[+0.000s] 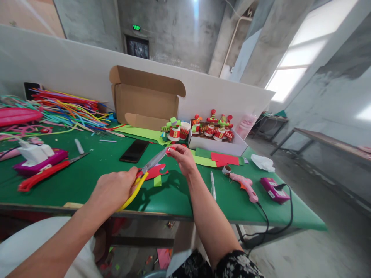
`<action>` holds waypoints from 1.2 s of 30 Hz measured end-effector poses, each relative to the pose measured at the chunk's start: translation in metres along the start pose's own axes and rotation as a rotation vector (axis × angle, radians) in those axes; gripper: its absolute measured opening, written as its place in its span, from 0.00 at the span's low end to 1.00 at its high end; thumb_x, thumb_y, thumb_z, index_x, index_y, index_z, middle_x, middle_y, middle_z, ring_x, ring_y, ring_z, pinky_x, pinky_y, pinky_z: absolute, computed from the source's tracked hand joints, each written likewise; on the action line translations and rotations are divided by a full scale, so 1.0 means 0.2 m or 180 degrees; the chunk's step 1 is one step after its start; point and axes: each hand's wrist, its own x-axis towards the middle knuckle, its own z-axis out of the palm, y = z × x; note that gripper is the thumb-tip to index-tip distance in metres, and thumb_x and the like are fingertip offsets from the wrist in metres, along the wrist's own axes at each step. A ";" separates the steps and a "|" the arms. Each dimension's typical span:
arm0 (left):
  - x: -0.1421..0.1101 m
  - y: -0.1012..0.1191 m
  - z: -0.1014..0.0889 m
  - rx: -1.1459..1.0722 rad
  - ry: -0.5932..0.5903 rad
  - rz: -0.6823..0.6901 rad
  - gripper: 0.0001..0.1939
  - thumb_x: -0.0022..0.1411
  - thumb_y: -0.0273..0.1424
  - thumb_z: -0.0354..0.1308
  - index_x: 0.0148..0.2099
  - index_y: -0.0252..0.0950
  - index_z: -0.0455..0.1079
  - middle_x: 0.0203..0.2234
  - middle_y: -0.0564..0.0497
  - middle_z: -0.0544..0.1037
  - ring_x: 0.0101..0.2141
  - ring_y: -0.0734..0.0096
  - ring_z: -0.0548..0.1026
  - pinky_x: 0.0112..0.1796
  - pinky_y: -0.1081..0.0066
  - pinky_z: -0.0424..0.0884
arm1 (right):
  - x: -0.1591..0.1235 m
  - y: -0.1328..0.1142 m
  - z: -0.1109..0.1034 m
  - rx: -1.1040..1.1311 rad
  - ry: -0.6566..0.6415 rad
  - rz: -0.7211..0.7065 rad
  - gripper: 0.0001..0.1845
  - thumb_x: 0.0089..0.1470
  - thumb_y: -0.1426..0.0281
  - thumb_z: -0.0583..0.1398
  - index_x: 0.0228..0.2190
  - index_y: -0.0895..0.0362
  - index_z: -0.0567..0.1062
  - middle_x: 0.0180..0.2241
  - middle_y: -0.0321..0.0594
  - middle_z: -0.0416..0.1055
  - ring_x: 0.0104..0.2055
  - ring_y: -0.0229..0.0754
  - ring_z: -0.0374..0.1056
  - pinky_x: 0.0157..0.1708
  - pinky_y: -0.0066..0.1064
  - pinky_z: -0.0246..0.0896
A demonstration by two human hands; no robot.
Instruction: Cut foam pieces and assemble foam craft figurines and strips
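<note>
My left hand [117,188] is closed around the handles of yellow-handled scissors [150,162], whose blades point up and to the right. Between the fingertips of my right hand [183,156] is a small red paper piece [169,151], and the scissor tips are at it. Whether the blades touch the paper I cannot tell. Below the blades, a larger red paper scrap [155,171] lies on the green table beside a small light green piece [157,180]. Behind my right hand stand red paper-covered cups [174,134] with green folded strips.
A white box [214,146] holds several decorated cup figures. Around it are an open cardboard box [145,102], a phone [134,150], pipe cleaners [72,110], red-handled pliers [48,175], a white pen [213,185], a pink glue gun [245,185] and a purple power strip [274,190] with a trailing cord.
</note>
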 end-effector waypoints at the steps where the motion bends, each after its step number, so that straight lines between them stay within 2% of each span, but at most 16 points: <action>1: 0.00 0.00 0.01 -0.0025 0.0003 -0.0002 0.18 0.66 0.30 0.41 0.49 0.33 0.70 0.34 0.37 0.82 0.37 0.45 0.81 0.32 0.62 0.70 | 0.00 0.00 0.00 -0.0005 -0.0004 -0.0003 0.15 0.36 0.60 0.73 0.23 0.55 0.77 0.24 0.34 0.74 0.29 0.36 0.67 0.37 0.30 0.64; 15: 0.01 -0.01 0.03 -0.0262 0.0139 0.0021 0.16 0.64 0.29 0.44 0.48 0.33 0.71 0.32 0.34 0.81 0.36 0.39 0.80 0.31 0.58 0.70 | 0.00 0.00 0.00 0.0008 -0.0035 0.0014 0.14 0.35 0.61 0.73 0.23 0.55 0.78 0.24 0.33 0.74 0.28 0.35 0.67 0.37 0.29 0.63; 20: 0.02 -0.01 0.04 -0.0193 0.0052 0.0024 0.17 0.65 0.29 0.42 0.49 0.32 0.70 0.34 0.33 0.81 0.37 0.39 0.80 0.32 0.58 0.70 | 0.00 -0.01 0.00 -0.0012 -0.0075 0.0007 0.14 0.36 0.62 0.72 0.23 0.55 0.78 0.24 0.33 0.74 0.29 0.35 0.67 0.38 0.29 0.63; 36: 0.02 -0.02 0.05 -0.0355 0.0155 0.0071 0.18 0.63 0.30 0.44 0.49 0.32 0.71 0.32 0.34 0.81 0.36 0.38 0.80 0.32 0.56 0.71 | 0.00 0.00 -0.01 0.0003 -0.0115 -0.0044 0.14 0.36 0.60 0.73 0.23 0.55 0.78 0.24 0.33 0.74 0.29 0.36 0.67 0.37 0.29 0.64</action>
